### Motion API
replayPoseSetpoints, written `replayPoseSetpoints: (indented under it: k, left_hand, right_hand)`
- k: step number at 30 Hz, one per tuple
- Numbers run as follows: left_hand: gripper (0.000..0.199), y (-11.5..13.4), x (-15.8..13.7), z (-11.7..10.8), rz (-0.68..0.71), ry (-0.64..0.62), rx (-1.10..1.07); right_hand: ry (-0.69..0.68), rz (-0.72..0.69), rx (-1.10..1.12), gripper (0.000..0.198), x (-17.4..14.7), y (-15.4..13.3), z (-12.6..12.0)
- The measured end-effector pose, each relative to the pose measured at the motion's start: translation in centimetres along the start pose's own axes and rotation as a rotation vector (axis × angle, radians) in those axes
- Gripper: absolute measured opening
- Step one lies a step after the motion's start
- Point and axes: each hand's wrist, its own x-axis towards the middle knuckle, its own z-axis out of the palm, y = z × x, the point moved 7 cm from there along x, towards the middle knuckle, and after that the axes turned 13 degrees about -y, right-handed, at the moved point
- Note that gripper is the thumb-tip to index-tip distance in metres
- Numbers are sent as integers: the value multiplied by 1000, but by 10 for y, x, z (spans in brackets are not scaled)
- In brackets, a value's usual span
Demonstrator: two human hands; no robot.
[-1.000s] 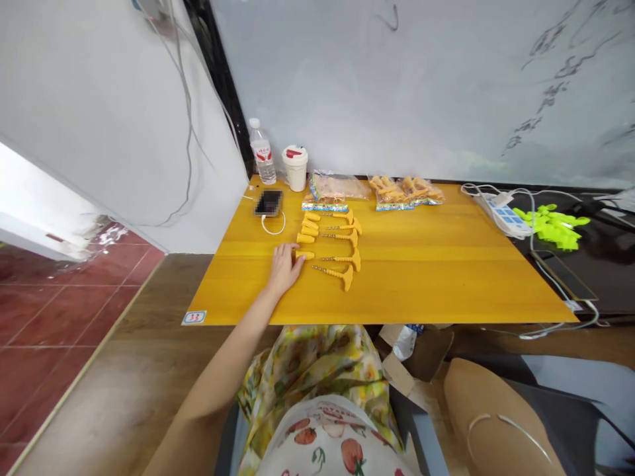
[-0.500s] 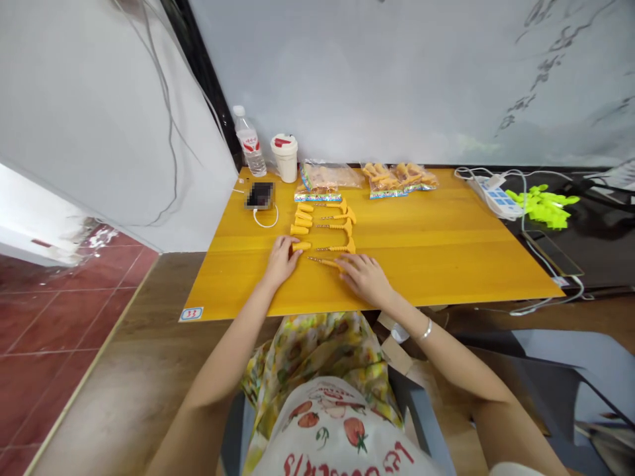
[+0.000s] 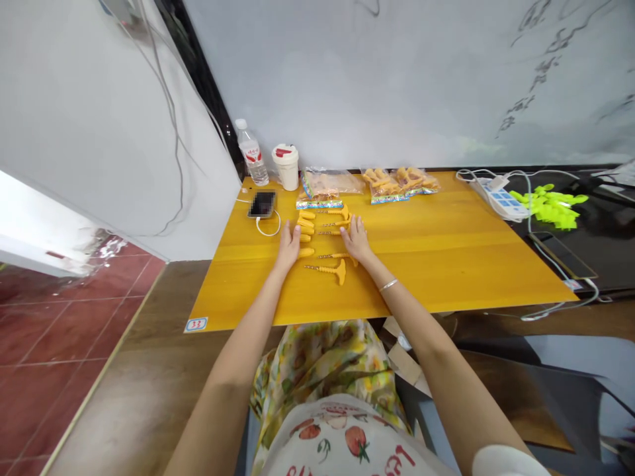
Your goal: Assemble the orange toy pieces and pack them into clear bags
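Observation:
Several yellow T-handled corkscrews (image 3: 340,272) lie in a column on the wooden table (image 3: 446,264), their metal spirals pointing left. A column of yellow tapered caps (image 3: 307,223) lies to the left of the spiral tips. My left hand (image 3: 288,247) rests at the left side of the caps, fingers extended and partly over a few of them. At the handle side, my right hand (image 3: 356,240) lies with its fingers apart, touching or just beside the middle corkscrews and hiding parts of their handles. Neither hand lifts anything.
Along the back stand a water bottle (image 3: 253,155) and a white lidded cup (image 3: 286,168). Plastic bags of corkscrews (image 3: 384,185) lie beside them. A phone (image 3: 262,203) with a white cable is at left. At right are a power strip (image 3: 503,198) and bright green pieces (image 3: 550,208).
Both hands have moved farther back along the columns. My right hand has left the nearest corkscrew, whose handle now shows fully. The view has shifted slightly.

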Motion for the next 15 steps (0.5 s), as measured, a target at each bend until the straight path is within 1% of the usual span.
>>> replayPoseSetpoints:
  k: [1, 3, 7, 10, 15]
  left_hand:
    - [72, -2, 2, 4, -18, -23, -27]
    - [73, -4, 2, 10, -3, -56, -47]
    - [74, -5, 0, 16, 43, -105, -46]
    - [74, -7, 2, 17, 52, -123, -50]
    - [70, -17, 19, 8, 61, -89, -157]
  right_hand:
    - [-26, 12, -11, 82, 3, 0, 5]
    - [-49, 9, -48, 81, 3, -2, 12]
    - [-72, 27, -97, 79, -2, -3, 15]
    - [-88, 41, -101, 76, 3, 0, 10]
    - [-26, 20, 10, 77, 21, 11, -6]
